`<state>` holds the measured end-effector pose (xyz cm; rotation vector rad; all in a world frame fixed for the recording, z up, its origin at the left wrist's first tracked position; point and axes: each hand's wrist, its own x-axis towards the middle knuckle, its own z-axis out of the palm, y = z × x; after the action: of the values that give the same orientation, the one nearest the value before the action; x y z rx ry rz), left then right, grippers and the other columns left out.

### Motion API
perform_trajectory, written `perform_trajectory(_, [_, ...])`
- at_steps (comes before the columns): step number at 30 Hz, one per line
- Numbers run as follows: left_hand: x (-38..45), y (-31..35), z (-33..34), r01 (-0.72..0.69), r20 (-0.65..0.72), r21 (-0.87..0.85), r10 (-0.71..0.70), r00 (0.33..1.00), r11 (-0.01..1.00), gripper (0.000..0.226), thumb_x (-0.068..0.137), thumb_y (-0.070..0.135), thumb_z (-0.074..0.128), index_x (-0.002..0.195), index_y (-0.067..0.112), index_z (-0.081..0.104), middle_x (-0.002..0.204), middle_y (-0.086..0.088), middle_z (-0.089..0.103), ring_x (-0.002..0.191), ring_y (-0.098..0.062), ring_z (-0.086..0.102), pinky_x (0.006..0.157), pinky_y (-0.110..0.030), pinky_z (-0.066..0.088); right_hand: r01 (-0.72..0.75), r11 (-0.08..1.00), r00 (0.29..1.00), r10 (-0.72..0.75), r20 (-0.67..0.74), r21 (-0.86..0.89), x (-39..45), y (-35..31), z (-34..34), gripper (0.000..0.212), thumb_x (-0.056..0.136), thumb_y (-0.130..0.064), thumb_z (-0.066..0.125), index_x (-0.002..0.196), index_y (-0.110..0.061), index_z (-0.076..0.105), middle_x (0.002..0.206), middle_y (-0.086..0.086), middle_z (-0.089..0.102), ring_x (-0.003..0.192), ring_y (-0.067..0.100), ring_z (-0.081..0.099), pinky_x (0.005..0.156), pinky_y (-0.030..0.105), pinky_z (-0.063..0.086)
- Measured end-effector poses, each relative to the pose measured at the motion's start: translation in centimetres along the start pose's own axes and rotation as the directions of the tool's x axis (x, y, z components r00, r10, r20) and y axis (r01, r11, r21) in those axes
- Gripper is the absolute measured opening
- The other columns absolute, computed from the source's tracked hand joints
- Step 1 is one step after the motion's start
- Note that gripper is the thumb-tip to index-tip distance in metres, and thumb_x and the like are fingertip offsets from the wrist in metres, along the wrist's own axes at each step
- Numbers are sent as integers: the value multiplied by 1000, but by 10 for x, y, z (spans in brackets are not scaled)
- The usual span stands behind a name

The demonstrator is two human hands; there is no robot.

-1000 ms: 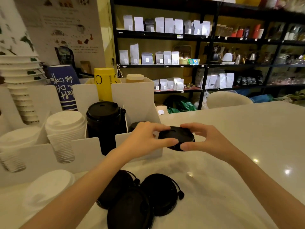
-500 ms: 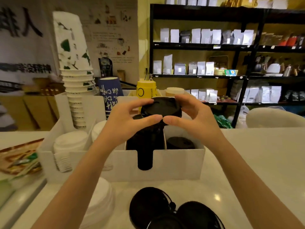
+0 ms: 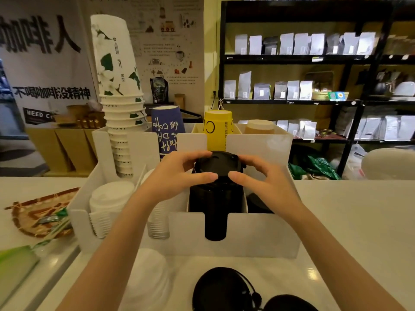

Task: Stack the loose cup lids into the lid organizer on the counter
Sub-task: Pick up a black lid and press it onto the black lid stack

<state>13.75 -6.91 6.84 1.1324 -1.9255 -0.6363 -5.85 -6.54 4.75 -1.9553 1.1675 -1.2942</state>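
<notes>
Presently, a round black plastic cup lid (image 3: 219,164) is pinched at its rim from both sides: the left hand (image 3: 177,173) is closed on its left edge, thumb at the near rim and fingers curled over the far rim, and the right hand (image 3: 265,178) is closed likewise on its right edge. The lid is held level atop the tall stack of black lids (image 3: 215,205) seated in a middle compartment of the white slotted lid organizer (image 3: 258,234); whether it is fully seated cannot be told. Stacks of white ribbed lids (image 3: 107,205) are kept in the left compartments. More loose black lids (image 3: 224,290) are left on the pale counter (image 3: 350,221) just in front of the organizer.
</notes>
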Motion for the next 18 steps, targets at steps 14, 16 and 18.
perform_trajectory(14, [0, -4, 1, 57, 65, 42, -60, 996, 997, 50, 74, 26, 67, 122, 22, 52, 135, 2, 47, 118, -8, 41, 101, -29, 36, 16, 995, 1000, -14, 22, -101, -1, 10, 6, 50, 74, -39, 66, 120, -28, 51, 116, -11, 56, 110, 5, 47, 85, 15, 36])
perform_trajectory(16, [0, -4, 2, 61, 70, 56, -65, 995, 997, 51, 74, 27, 66, 123, 22, 51, 140, 2, 44, 124, -10, 39, 104, -31, 34, 5, 996, 1000, -2, 28, -86, -1, 10, 6, 49, 74, -38, 66, 120, -28, 51, 116, -10, 56, 110, 5, 47, 87, 18, 35])
perform_trajectory(18, [-1, -4, 3, 59, 72, 90, -65, 995, 994, 52, 76, 29, 64, 125, 22, 49, 144, 1, 39, 131, -14, 34, 107, -31, 29, -9, 997, 999, 12, 32, -76, -2, 11, 7, 48, 75, -38, 66, 119, -27, 52, 116, -11, 55, 108, 4, 45, 79, 10, 35])
